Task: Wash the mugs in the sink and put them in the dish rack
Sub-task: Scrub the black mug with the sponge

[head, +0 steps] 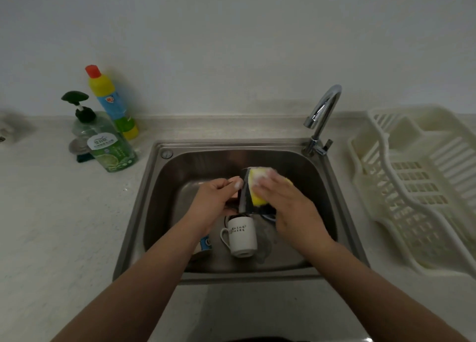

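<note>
Over the steel sink my left hand grips a black mug by its left side. My right hand presses a soapy yellow sponge against the mug's right side. Below them a white mug with dark lettering lies on the sink floor, handle to the left. A third mug with a blue label shows partly under my left forearm. The cream plastic dish rack stands on the counter right of the sink, with nothing in it.
A chrome tap rises at the sink's back right corner; no water is seen running. Left of the sink stand a green pump bottle of dish soap and a yellow and blue bottle with a red cap. Pale counter surrounds the sink.
</note>
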### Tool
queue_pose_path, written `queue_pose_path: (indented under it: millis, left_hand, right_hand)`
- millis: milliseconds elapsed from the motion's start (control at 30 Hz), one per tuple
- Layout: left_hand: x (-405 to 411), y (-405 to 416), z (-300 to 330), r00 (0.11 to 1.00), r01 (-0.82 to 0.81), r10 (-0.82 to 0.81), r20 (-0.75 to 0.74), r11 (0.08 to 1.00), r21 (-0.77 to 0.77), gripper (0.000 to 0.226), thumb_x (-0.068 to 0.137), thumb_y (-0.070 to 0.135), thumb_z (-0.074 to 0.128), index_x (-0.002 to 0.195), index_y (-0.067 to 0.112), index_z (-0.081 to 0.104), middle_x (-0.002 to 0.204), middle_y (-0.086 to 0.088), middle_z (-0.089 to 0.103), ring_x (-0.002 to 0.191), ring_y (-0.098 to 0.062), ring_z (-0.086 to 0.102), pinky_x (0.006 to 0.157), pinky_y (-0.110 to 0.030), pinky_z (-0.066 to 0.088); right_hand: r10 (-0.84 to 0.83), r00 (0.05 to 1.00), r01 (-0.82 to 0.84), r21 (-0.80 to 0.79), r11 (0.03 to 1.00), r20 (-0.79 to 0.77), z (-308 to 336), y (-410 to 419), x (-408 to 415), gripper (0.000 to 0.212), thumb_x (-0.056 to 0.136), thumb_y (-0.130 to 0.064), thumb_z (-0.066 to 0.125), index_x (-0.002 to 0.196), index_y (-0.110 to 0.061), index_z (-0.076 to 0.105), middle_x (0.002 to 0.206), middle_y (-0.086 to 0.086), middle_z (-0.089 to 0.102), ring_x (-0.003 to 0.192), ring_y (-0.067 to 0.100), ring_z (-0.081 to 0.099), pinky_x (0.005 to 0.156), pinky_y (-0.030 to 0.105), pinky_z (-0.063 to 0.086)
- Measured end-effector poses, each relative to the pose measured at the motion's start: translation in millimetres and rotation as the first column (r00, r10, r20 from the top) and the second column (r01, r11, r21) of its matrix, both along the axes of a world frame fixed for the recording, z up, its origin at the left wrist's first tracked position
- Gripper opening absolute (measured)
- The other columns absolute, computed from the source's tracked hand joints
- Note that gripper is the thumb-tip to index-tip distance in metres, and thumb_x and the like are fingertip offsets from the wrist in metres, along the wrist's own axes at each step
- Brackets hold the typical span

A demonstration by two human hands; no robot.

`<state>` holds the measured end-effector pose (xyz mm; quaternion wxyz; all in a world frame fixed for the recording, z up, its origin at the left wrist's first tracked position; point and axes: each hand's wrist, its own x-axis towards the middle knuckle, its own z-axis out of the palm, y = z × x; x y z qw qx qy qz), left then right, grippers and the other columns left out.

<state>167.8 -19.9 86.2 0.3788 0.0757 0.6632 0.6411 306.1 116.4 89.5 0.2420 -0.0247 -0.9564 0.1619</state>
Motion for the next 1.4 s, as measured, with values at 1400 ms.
queue_pose_path:
  millis: [1400]
  left_hand:
    - [-11, -10, -5, 0.964, -0.056, 0.003, 0.265, 0.980, 0.191, 0.044, 0.088, 0.033, 0.059, 0.117, 0.000, 0.058, 0.109, -0.016, 0.069, 0.097, -0.027, 0.070, 0.077, -0.039, 0.061]
  right_hand:
    - [-0.077, 0.997, 0.065, -0.386, 0.920, -0.017, -13, -9, 32, 0.048, 0.093, -0.008, 0.042, 0.139, -0.023, 0.046, 0.144, -0.004, 0.046, 0.137, 0.003, 0.038, 0.111, 0.018, 0.031]
